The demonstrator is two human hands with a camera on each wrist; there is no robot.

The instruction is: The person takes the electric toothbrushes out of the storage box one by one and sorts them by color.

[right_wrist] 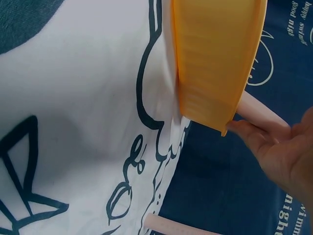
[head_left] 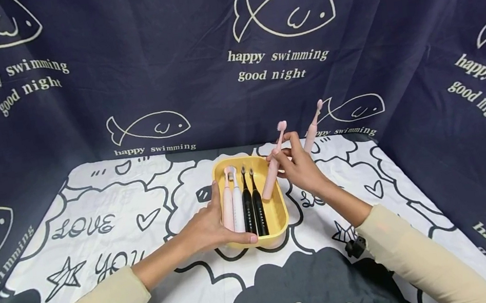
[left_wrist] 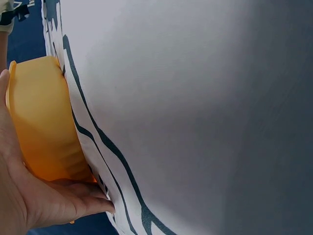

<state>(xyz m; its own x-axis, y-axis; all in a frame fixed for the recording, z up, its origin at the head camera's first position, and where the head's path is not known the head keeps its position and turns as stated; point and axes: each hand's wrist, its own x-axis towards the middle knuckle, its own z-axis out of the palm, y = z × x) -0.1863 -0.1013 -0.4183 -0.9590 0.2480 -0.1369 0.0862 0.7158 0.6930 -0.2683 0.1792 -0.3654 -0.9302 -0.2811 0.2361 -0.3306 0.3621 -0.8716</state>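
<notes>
A yellow box (head_left: 277,227) on the table holds several electric toothbrushes side by side: a pink one (head_left: 227,208), a white one (head_left: 237,204), a black one (head_left: 248,207) and another black one (head_left: 258,211). My left hand (head_left: 209,226) grips the box at its near left corner, thumb along the near rim; in the left wrist view that hand (left_wrist: 44,196) lies against the box's outer wall (left_wrist: 44,117). Tilted over the right part of the box is a pink electric toothbrush (head_left: 271,178), which my right hand (head_left: 301,166) pinches near its upper end. Its lower end is inside the rim.
Another pink electric toothbrush (head_left: 312,134) stands upright beyond my right hand, its base hidden. The table has a white and dark patterned cloth (head_left: 97,244). Dark blue curtains (head_left: 193,65) with fish drawings hang behind and at both sides.
</notes>
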